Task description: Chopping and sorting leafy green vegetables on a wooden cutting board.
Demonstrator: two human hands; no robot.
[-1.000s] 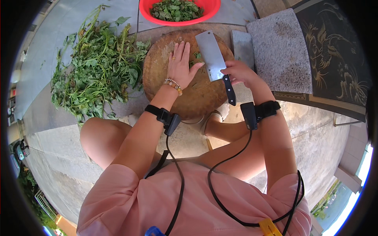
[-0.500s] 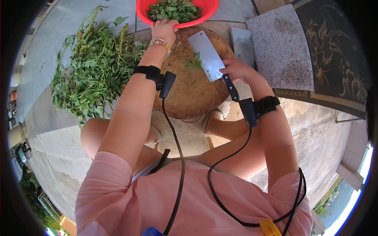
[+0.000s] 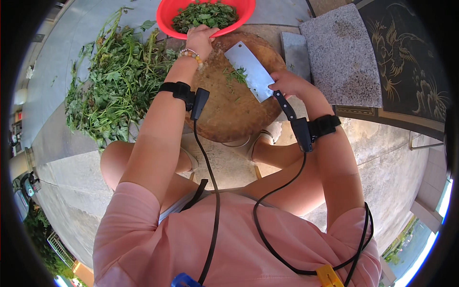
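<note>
My left hand (image 3: 200, 40) is closed on the near rim of a red plastic basin (image 3: 165, 19); part of its grip is hidden. Chopped green leaves (image 3: 205, 15) fill the basin's bottom. In my right hand (image 3: 288, 83) is a cleaver (image 3: 251, 71), pinched where its black handle meets the broad steel blade. The blade lies close over a round wooden chopping board (image 3: 224, 112); I cannot tell whether it touches. A few chopped green bits (image 3: 235, 75) lie on the board along the blade's left edge.
A big heap of leafy green stems (image 3: 119, 79) lies on the floor left of the board. To the right stand a grey stone slab (image 3: 342, 57) and a dark panel with a gold bird design (image 3: 401, 57). Black cables (image 3: 216, 215) run from both wrist straps across my lap.
The red basin has shifted a little left and nearer, with my left hand still on its rim. The cleaver has moved very slightly on the board.
</note>
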